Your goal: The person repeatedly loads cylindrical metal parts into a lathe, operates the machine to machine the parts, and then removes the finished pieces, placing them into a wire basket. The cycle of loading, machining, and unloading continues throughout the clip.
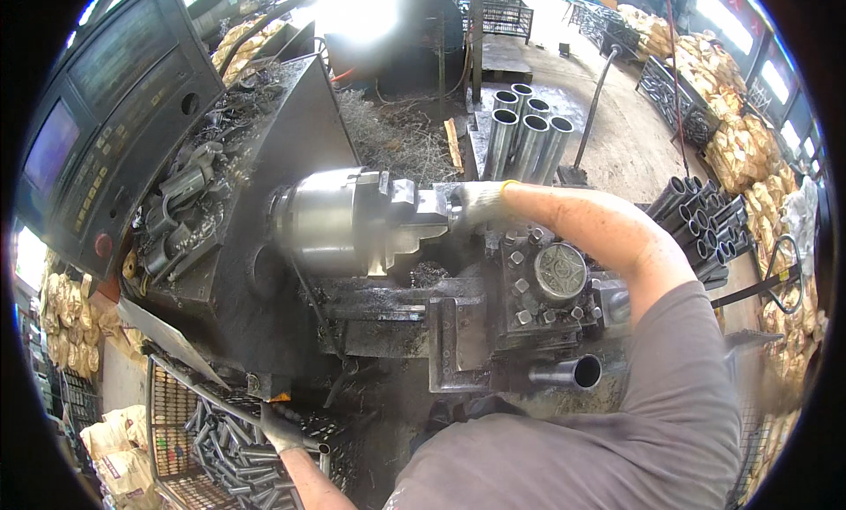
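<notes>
My right hand (483, 203), in a pale work glove, reaches across to the open end of the lathe chuck (326, 223). It is closed at the stepped metal jaws (419, 212), against a short round metal end (454, 208); the glove hides most of what it grips. Low on the left, my gloved left hand (282, 429) is at the rim of a wire basket (172, 422) full of short metal tubes (233, 448). A tube end (323, 449) shows just beside that hand. Its fingers are too dark and hidden to read.
A bolted tool post (560, 272) stands below my right forearm, with a loose tube (566, 372) nearer me. Upright shiny tubes (530, 144) stand behind; more tubes (701, 223) are stacked at right. A control panel (106, 131) and chip-covered headstock (189, 210) fill the left.
</notes>
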A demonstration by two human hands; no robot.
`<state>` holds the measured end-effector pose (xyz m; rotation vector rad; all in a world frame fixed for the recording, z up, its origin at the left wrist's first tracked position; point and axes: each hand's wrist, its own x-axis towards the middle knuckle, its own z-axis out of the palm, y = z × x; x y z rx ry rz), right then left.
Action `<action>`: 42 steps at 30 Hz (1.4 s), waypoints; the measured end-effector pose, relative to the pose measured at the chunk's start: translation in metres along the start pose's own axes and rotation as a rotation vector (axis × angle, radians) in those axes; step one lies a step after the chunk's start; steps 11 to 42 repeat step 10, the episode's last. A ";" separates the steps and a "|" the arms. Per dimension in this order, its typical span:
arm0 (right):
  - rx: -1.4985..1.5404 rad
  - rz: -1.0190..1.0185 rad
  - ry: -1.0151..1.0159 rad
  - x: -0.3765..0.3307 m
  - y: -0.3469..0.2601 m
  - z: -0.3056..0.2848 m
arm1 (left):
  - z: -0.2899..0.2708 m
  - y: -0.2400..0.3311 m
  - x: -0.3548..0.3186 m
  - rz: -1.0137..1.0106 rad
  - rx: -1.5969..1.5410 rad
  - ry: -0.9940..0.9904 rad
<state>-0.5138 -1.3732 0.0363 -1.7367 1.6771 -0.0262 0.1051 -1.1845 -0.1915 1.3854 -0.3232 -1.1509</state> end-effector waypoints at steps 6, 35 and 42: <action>-0.366 -0.002 0.244 -0.080 -0.048 -0.031 | 0.006 0.010 -0.023 0.436 0.487 0.281; -0.010 -0.057 0.527 -0.188 -0.105 -0.035 | 0.062 0.109 -0.088 1.444 0.827 0.432; -0.010 -0.057 0.527 -0.188 -0.105 -0.035 | 0.062 0.109 -0.088 1.444 0.827 0.432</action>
